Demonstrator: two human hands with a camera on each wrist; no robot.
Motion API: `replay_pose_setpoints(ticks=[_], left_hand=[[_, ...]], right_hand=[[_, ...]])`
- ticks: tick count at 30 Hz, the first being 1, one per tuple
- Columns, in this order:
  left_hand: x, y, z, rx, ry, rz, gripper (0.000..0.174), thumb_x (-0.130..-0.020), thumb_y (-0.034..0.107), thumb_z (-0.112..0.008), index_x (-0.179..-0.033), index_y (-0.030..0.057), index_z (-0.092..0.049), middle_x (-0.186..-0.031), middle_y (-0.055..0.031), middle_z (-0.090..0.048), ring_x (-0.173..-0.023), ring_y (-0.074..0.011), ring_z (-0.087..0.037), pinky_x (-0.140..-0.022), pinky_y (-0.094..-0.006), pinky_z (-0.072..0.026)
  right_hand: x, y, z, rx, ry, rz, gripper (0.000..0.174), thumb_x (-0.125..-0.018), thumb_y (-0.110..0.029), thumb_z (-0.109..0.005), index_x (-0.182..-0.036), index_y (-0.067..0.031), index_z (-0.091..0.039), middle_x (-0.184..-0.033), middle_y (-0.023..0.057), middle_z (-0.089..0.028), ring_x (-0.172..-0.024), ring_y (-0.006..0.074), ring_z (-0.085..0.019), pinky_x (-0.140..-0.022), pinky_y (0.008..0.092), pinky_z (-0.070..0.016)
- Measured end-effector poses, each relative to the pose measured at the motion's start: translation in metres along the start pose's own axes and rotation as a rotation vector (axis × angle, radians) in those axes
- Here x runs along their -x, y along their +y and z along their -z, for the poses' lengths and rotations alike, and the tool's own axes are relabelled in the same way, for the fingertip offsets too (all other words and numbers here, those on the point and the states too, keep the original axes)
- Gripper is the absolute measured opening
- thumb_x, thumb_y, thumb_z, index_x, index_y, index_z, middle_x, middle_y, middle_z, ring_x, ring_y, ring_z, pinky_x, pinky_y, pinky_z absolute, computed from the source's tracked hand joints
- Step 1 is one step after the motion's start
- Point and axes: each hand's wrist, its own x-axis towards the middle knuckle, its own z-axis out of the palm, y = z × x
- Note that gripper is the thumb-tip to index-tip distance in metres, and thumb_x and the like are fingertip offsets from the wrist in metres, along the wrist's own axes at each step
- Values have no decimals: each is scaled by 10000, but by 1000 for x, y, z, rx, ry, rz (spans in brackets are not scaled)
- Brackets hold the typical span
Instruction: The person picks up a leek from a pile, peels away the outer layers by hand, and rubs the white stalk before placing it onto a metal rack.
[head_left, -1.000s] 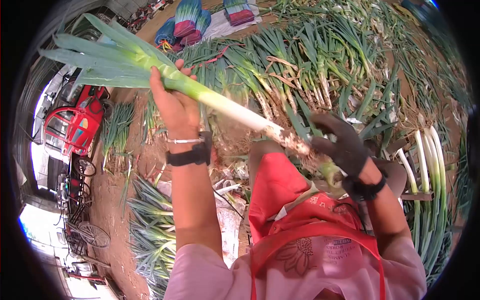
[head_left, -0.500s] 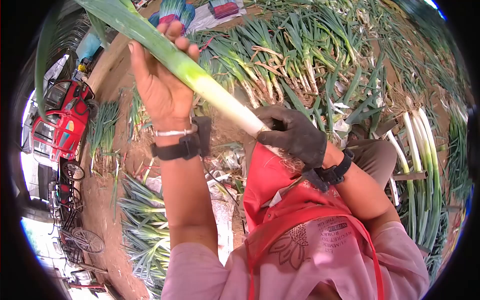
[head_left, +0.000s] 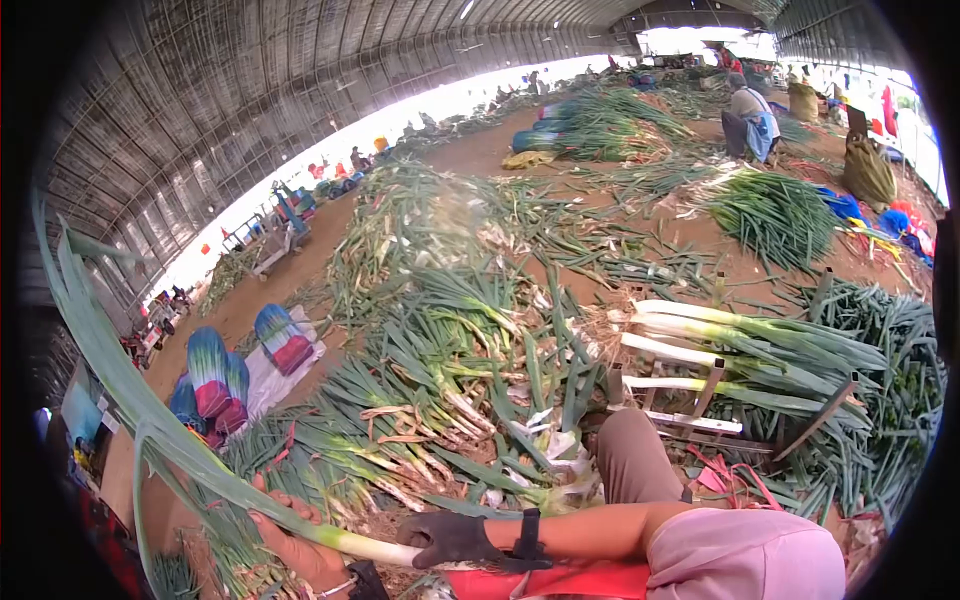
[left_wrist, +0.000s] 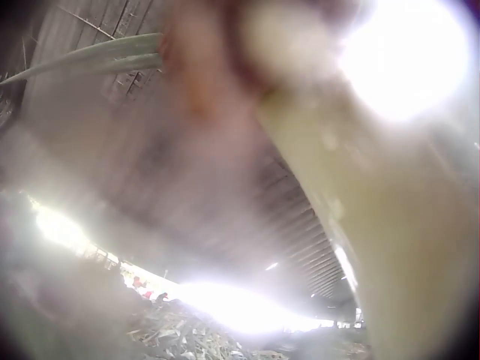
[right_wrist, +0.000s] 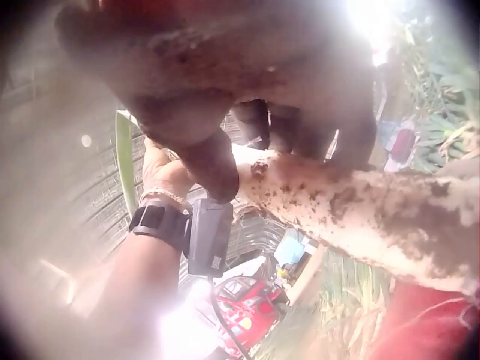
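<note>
A long leek [head_left: 368, 546] slants across the bottom of the head view, its green leaves arching up at the left edge. My bare left hand [head_left: 300, 548] holds it where green turns pale, fingers on one side and thumb on the other. Lower on the white shank, my right hand [head_left: 445, 540] grips it in a dark glove. The right wrist view shows the gloved fingers [right_wrist: 214, 169] round the shank [right_wrist: 330, 206], which is flecked with brown soil. In the left wrist view, the pale stem [left_wrist: 390, 225] is large and blurred.
Cleaned leeks [head_left: 690, 320] lie on a low metal rack [head_left: 710, 425] at the right. Untrimmed leeks [head_left: 440, 385] are heaped ahead of my knee [head_left: 640, 455]. Bagged bundles [head_left: 210, 370] stand left; another person [head_left: 750, 115] sits farther off.
The head view has swung up from my lap to the shed. My right hand has moved from the root end up onto the white shank. The leek now appears lower in view.
</note>
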Motion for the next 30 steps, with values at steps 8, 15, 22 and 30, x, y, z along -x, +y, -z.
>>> replay_pose_setpoints(ticks=[8, 15, 22, 30], left_hand=[[0, -8, 11, -7, -99, -19, 577, -947, 387, -523, -1369, 38, -341, -873, 5, -496, -637, -59, -511, -495, -204, -461], [-10, 1, 33, 5, -216, 39, 549, -971, 359, -459, -1397, 39, -324, -933, -5, -513, -716, -69, -531, -563, -224, -489], [-38, 7, 33, -289, 188, -132, 354, -917, 327, -600, -1061, 15, -518, -803, -75, -550, -696, -175, -570, -606, -325, -511], [-46, 15, 50, -290, 290, -149, 436, -852, 383, -681, -956, -12, -528, -717, -77, -514, -611, -157, -540, -498, -267, -460]], right_hand=[[-9, 0, 5, 237, -90, 18, 323, -684, -272, -703, -836, -60, -512, -765, 71, -522, -730, 207, -507, -642, 355, -412], [-9, 24, 1, 124, -60, 497, 223, -792, -212, -635, -840, -41, -500, -826, 72, -511, -773, 222, -482, -701, 356, -420], [13, -10, 4, 326, 226, 635, 102, -760, -97, -624, -842, -51, -584, -899, 102, -578, -874, 303, -569, -763, 399, -473], [50, -10, 24, 55, 25, 503, 38, -829, -44, -581, -841, -36, -546, -850, 87, -594, -763, 259, -569, -724, 372, -451]])
